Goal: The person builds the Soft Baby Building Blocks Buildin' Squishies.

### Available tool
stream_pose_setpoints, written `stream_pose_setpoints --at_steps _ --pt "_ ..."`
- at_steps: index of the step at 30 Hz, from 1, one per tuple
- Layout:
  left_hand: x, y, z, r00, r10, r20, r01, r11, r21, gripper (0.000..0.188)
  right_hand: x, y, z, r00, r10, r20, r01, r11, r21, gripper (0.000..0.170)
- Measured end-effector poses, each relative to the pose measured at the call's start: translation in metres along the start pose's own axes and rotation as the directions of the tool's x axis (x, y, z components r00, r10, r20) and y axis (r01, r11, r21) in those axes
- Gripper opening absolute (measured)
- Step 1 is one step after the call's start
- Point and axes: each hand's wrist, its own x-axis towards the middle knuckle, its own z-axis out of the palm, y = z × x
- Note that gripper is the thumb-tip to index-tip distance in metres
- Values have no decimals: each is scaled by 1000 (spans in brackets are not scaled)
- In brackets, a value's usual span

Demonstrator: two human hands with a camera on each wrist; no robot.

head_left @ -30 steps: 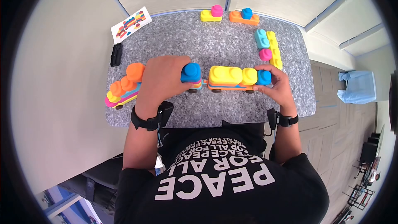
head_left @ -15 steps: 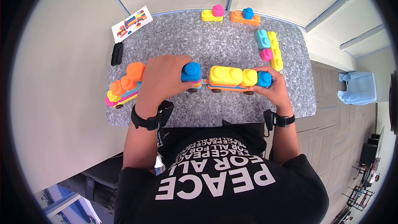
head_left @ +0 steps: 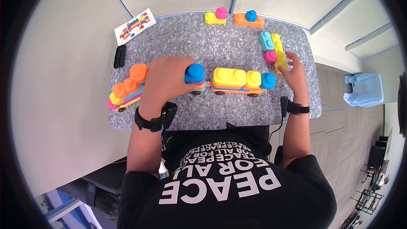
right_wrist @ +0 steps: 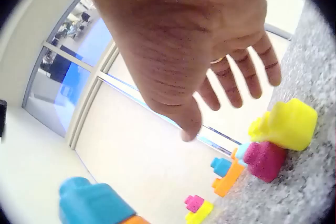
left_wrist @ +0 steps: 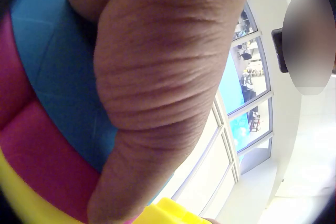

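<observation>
A block train stretches across the grey speckled table [head_left: 237,116]. My left hand [head_left: 167,78] holds its middle car, which has a blue block [head_left: 195,73] at the end. In the left wrist view the thumb [left_wrist: 157,77] lies along blue and pink layers [left_wrist: 44,155]. Left of that hand, the front car carries orange blocks [head_left: 139,73]. The right-hand car bears yellow blocks [head_left: 229,77] and a blue block [head_left: 268,81]. With fingers spread, my right hand [head_left: 294,76] is at the near end of a long yellow block [head_left: 278,51]. Nothing is in its grasp in the right wrist view.
Beside the long yellow block lie a light blue block [head_left: 266,41] and a pink block [head_left: 270,57]. Along the back edge sit a pink-on-yellow pair [head_left: 215,18] and a blue-on-orange pair [head_left: 248,20]. A picture card [head_left: 135,26] and a black object [head_left: 119,56] lie at the left.
My right hand has let go of the blue block at the right end of the train and moved right and away from me to the long yellow block. The left hand stays put.
</observation>
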Motion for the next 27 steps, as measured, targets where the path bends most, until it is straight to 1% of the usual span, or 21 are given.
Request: stream_pose_setpoints --at_steps 2,3,6,9,10,11,12,13,16,18,19,21,22,23,26,27 --pt "0 0 1 1000 -6 0 6 1000 1 47 0 2 12 998 65 25 -62 995 -84 82" --pt "0 -1 1 1000 -6 -5 6 1000 4 48 1 15 19 999 44 -3 -44 990 -133 81" --pt "-2 -2 2 1000 -6 -11 6 1000 9 48 3 16 20 994 106 -31 -109 990 -87 67" --pt "-1 -2 1 1000 -3 -5 3 1000 11 49 10 19 7 979 187 -84 -191 980 -51 57" --pt "-1 -2 1 1000 -4 -2 4 1000 11 49 10 20 3 985 134 -107 -121 985 119 55" --pt "-1 -1 1 1000 -6 2 6 1000 10 49 9 21 0 987 87 -137 -45 958 284 54" --pt "-1 -1 1 1000 -6 -1 6 1000 11 49 7 22 -3 984 45 -174 37 898 438 53" --pt "-1 -2 1 1000 -5 -2 6 1000 11 49 -5 -13 -15 994 29 -106 46 765 642 52" --pt "0 -2 4 999 23 -30 -23 1000 -13 47 -41 -73 -30 990 -118 -82 142 697 703 50" --pt "0 -3 4 998 35 -46 -37 999 -33 48 -55 -93 -37 956 -292 -35 240 703 670 50" --pt "-1 -2 3 998 35 -45 -37 998 -42 49 -59 -99 -37 926 -377 -8 290 698 655 50" --pt "-1 -1 1 999 27 -37 -29 998 -51 52 -63 -105 -35 888 -459 10 355 700 620 51" --pt "-2 0 0 999 22 -30 -23 999 -49 52 -64 -108 -33 867 -498 21 387 698 603 51" --pt "-2 1 -1 1000 17 -23 -18 999 -48 53 -65 -113 -33 860 -508 44 380 696 609 49" --pt "-2 3 -2 999 17 -30 -18 999 -35 54 -63 -114 -29 845 -526 98 396 738 546 48" --pt "-2 4 -4 1000 -4 3 5 999 -38 58 -62 -115 -29 842 -530 99 405 743 533 47"
